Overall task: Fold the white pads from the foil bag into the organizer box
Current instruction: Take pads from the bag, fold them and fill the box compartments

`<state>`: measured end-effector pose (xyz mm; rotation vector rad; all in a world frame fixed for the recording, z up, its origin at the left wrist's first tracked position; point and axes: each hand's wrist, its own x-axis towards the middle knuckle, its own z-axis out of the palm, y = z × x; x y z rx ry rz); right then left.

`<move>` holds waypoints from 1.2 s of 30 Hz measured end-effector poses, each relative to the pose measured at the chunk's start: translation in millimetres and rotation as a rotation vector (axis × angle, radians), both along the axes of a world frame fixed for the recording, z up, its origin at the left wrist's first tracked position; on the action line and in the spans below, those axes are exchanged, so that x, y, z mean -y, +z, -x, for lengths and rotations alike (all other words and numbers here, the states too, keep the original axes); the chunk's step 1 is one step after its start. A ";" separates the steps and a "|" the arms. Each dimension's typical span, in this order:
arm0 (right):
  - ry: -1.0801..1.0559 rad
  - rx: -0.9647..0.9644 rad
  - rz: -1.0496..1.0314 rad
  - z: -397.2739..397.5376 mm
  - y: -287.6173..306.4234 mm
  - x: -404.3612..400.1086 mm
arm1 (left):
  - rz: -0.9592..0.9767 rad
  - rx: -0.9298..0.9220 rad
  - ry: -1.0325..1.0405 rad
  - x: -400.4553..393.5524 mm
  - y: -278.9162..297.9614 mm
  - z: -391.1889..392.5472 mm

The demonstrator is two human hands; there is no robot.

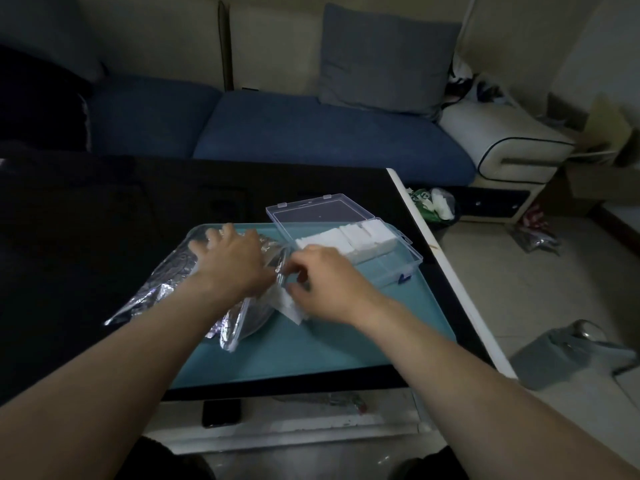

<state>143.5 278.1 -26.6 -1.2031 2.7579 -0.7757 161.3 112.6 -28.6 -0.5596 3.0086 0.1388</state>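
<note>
Left hand (230, 261) flat, fingers spread, pressing foil bag (180, 278) onto teal tray (311, 344). Right hand (325, 285) pinching white pad (289, 308) at bag mouth. Pad likely light, soft, limp; best gripped near edge. Organizer box (391, 261) beside, back row filled.

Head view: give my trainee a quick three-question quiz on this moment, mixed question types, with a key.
1. True or false: the organizer box has its lid shut.
2. Which hand rests flat on the foil bag? A) left hand B) right hand
3. Fill in: the right hand pinches a white ____ at the bag's mouth.

Key: 1 false, the lid lies open, and folded pads already fill the far row. 2 A. 3 pad.
</note>
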 end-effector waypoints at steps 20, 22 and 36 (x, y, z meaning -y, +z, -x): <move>-0.626 0.393 0.240 47.6 -9.1 -41.2 | -0.197 0.019 -0.015 20.0 -21.3 7.9; -0.615 0.405 0.247 49.7 -11.6 -42.8 | -0.192 0.026 -0.016 19.0 -21.6 8.1; -0.607 0.457 0.251 51.4 -14.3 -37.2 | -0.173 0.048 -0.007 16.1 -24.4 10.7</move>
